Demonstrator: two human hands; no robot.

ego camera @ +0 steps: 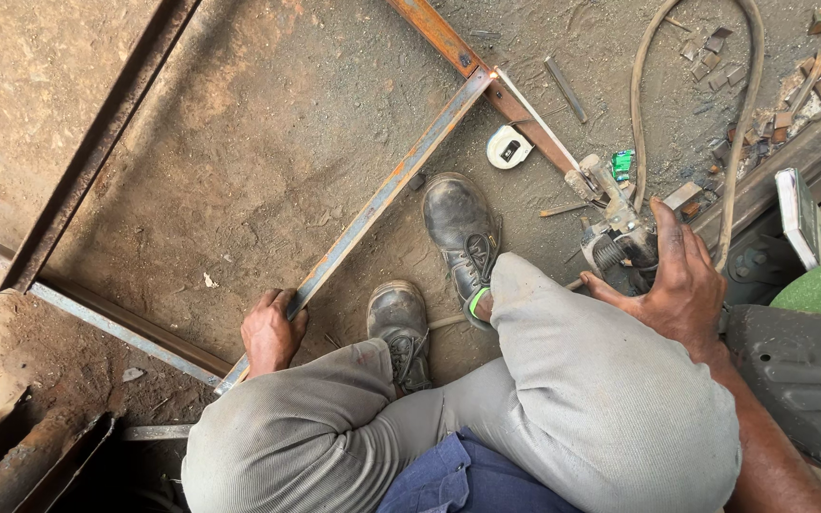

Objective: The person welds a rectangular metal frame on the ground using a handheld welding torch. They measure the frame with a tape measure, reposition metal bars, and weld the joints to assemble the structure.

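A long, flat steel bar [382, 195], rusty orange along one edge and grey on its face, runs diagonally across the dirt floor [239, 142] from beside the left knee up to a rusty cross bar [486, 81]. The left hand [271, 332] is closed around its lower end. The right hand [677, 285] grips the welding holder [615, 228], whose lower part is hidden behind the palm and knee. The hose [640, 95] loops out of view at the top. A round white tape measure [508, 147] lies near the boots [463, 233], and a small green package [623, 164] sits just beyond the holder.
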